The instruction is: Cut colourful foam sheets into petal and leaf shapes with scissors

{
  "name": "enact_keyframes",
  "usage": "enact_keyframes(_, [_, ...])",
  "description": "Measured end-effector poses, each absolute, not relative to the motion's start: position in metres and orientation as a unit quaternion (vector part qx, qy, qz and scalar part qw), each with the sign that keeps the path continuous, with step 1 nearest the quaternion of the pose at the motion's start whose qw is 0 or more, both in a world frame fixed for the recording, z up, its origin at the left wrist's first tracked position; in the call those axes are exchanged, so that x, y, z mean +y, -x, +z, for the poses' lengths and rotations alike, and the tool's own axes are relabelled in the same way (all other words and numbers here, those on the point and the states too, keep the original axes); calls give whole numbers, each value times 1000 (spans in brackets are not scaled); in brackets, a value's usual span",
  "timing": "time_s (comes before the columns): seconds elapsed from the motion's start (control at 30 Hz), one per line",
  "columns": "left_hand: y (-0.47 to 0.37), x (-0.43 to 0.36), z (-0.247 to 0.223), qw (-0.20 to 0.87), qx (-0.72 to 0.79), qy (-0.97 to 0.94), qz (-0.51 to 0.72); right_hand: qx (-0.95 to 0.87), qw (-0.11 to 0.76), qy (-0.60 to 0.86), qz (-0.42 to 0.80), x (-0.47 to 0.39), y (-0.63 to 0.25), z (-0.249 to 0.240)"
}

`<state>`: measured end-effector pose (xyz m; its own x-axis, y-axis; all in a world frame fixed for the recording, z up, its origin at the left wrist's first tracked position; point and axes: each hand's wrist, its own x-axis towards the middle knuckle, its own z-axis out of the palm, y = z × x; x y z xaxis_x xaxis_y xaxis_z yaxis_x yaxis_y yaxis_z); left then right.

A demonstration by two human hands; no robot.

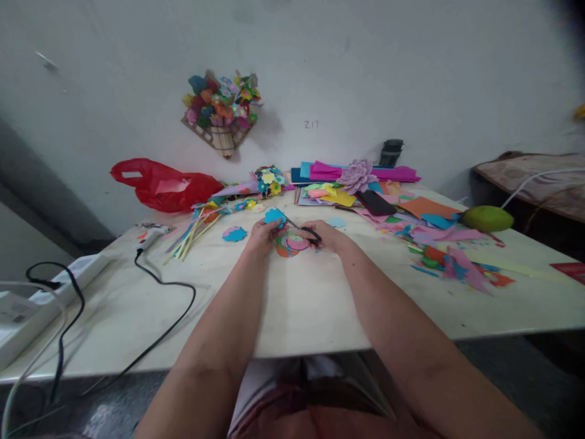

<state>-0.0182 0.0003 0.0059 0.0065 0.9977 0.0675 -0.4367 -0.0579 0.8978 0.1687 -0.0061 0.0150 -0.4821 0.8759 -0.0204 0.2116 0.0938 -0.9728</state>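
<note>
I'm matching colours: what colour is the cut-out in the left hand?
The cut-out in the left hand is bright blue, seen in the head view.

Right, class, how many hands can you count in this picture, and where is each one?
2. The left hand is over the table, holding a blue paper flower; the right hand is beside it, holding the scissors. No others seem hidden.
</note>
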Motion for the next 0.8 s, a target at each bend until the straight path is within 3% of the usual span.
enact_keyframes(0.8, [19,2,2,557,383,-436,594,-684,334,376,528,-5,-171,13])
